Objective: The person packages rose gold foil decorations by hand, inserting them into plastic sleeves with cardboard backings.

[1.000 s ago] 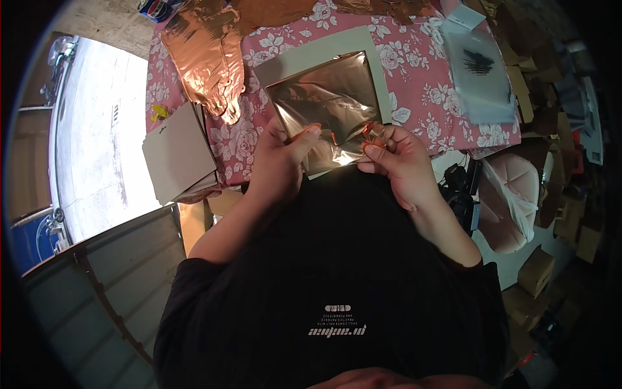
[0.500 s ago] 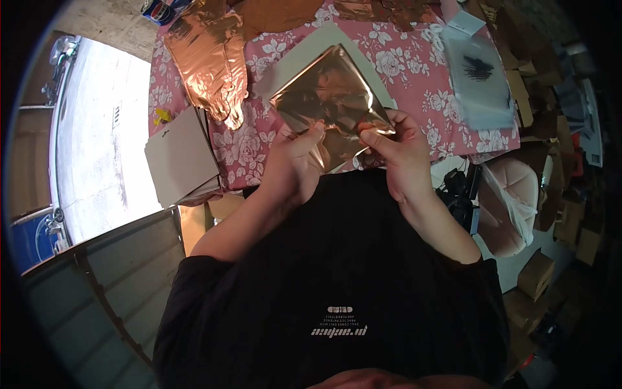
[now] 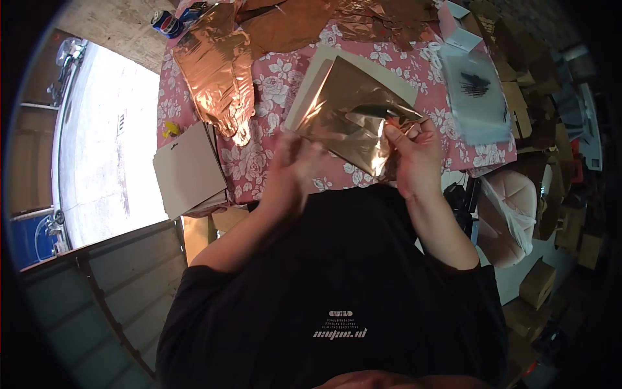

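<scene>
A shiny copper-coloured foil sheet [image 3: 346, 107], square in outline and slightly creased, lies at a slant in front of me. My right hand [image 3: 416, 154] grips its near right edge, thumb on top and fingers around the side. Left of the foil is my left hand [image 3: 293, 162], its fingers smeared by motion close to the sheet's lower left edge. Behind the foil, a pale card sheet [image 3: 317, 68] shows along the far and left sides, partly covered by it.
A flowered pink cloth [image 3: 272, 91] covers the table. More crumpled copper foil [image 3: 217, 71] lies at the left, above stacked grey cards [image 3: 190, 168]. Clear plastic bags [image 3: 479, 107] lie at the right, near a white box [image 3: 460, 29]. A blue can [image 3: 166, 24] stands at the far left.
My left hand has come off the foil and moved left. The foil, still in my right hand, has shifted right and its surface looks flatter.
</scene>
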Motion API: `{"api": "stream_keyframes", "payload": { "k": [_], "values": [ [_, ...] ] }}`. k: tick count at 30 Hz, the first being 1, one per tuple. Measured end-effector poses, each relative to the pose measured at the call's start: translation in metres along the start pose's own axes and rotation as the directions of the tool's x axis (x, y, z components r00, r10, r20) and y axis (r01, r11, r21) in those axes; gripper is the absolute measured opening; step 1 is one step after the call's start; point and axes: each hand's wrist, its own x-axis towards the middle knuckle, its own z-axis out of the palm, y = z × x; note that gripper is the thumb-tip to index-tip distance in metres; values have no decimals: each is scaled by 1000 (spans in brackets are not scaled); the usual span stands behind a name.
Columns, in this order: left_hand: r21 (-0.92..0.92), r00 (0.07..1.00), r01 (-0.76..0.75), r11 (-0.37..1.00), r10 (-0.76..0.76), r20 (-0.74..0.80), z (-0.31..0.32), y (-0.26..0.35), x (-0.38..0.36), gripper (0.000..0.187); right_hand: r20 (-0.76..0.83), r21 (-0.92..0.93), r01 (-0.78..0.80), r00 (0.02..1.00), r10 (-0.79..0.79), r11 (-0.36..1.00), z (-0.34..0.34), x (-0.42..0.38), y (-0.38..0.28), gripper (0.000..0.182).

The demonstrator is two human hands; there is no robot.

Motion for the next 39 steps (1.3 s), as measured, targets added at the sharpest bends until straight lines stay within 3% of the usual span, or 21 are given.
{"api": "stream_keyframes", "payload": {
  "k": [2,3,5,7,8,9,11,16,18,21,24,28,30,37,39],
  "values": [
    [293,915,-301,908,361,-180,-21,8,-5,41,73,-37,-5,997,7,999,-34,13,2,31],
    [348,820,-456,819,538,-192,-29,16,0,47,69,-36,-4,998,7,999,-32,13,-5,31],
    [534,703,-558,635,704,-103,-34,35,15,54,114,-52,-65,991,71,997,-26,11,-19,34],
    [560,857,-482,674,495,142,-25,58,35,58,163,-92,-78,982,92,993,-35,18,-15,38],
    [491,917,-400,774,347,199,-13,58,47,65,178,-110,-86,978,104,990,-28,18,-20,39],
    [666,830,-556,498,383,406,-11,59,56,75,194,-127,-91,974,114,988,-24,19,-22,41],
    [567,963,-180,804,27,267,3,57,69,80,259,-183,-84,957,131,979,-28,23,-22,40],
    [590,957,-172,789,-7,289,15,59,76,62,296,-246,-51,947,125,968,-36,31,-19,39],
    [475,972,-133,870,20,235,14,46,81,50,273,-305,-118,940,205,945,-42,35,-16,30],
    [471,976,-139,871,41,212,5,30,89,46,191,-259,-253,933,306,932,-35,33,-16,14],
    [401,979,-129,907,53,195,4,21,91,39,104,-344,-318,922,372,883,-43,41,-9,20],
    [440,986,-36,897,-40,162,8,25,87,34,62,-366,-246,956,288,897,-36,39,-1,25],
    [481,986,-74,874,-8,167,3,22,92,30,15,-495,-222,964,264,840,-32,40,-1,25],
    [486,990,-13,874,-56,127,0,23,102,20,13,-443,-287,945,327,849,-26,44,-10,23],
    [466,990,-39,884,-28,136,1,22,104,21,91,-480,-261,935,343,838,-23,43,-13,17]
  ]
}}
